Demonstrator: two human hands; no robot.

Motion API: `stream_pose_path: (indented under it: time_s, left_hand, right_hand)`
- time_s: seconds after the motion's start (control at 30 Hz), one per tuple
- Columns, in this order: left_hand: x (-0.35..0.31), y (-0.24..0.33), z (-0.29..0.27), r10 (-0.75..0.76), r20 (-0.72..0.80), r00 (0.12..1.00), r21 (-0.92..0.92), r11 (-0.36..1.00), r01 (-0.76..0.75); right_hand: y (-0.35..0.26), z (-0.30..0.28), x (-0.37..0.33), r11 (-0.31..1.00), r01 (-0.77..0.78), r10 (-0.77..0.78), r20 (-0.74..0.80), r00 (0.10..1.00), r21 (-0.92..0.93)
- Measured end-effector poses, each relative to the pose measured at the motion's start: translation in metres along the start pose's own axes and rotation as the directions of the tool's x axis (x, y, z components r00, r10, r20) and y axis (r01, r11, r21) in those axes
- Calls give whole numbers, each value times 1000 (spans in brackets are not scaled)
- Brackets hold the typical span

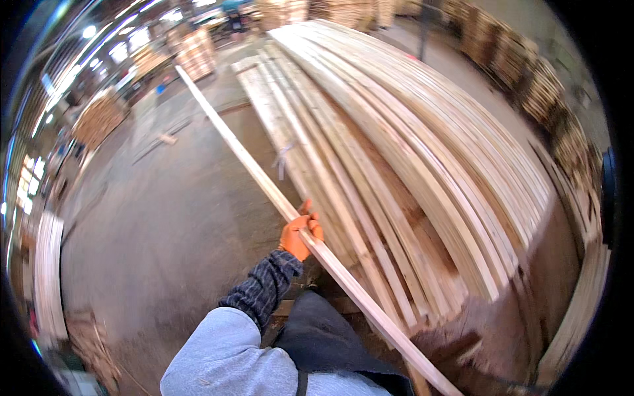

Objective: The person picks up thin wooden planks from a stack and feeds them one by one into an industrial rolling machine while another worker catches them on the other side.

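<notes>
My left hand [295, 240], in an orange glove, is closed around a long, narrow wooden board [247, 158]. Its grip lies near the middle of the board's visible length. The board slants from the far left down to the lower right, where it runs out of the picture. Just right of my hand lies a row of long, loosely spaced boards [360, 208], and the held board passes over their near part. Beyond them, more boards [436, 125] lie close together in a wide layer. My right hand is not in view.
Stacks of wood [505, 56] line the right side, and others [99, 119] stand at the far left. A bundle of pale boards [49, 274] lies at the left edge. Small wood scraps [168, 138] are on the dark floor [152, 218]. A dark post [423, 33] rises behind the boards.
</notes>
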State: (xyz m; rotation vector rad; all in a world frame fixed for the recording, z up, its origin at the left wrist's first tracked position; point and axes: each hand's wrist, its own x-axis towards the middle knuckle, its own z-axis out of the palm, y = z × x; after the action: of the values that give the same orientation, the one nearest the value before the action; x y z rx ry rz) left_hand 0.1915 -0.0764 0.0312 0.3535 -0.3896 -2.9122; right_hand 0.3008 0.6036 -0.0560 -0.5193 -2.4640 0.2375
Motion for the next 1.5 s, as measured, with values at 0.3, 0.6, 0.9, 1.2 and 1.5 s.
stream_pose_path:
  time_s: [0.3,0.6,0.9,1.2,1.5]
  left_hand:
    - [4,6,-105,127,-264,956,0,991,-132]
    - [-25,60,-166,497,-607,620,71,811,-581]
    - [-320,135,-270,860,-487,-153,438,89,-895]
    - [-394,-38,-361,806,-586,-88,762,511,-397]
    - [-179,-39,-261,322,-746,582,560,777,287]
  right_hand:
    - [-168,148,139,838,514,-539,426,727,183]
    - [-249,297,323,539,813,-692,666,278,221]
    - [-634,198,-50,914,-243,-354,347,-868,326]
    - [-640,61,-183,839,-337,-182,-364,-913,427]
    - [-413,231,20,777,-80,-630,766,-128,625]
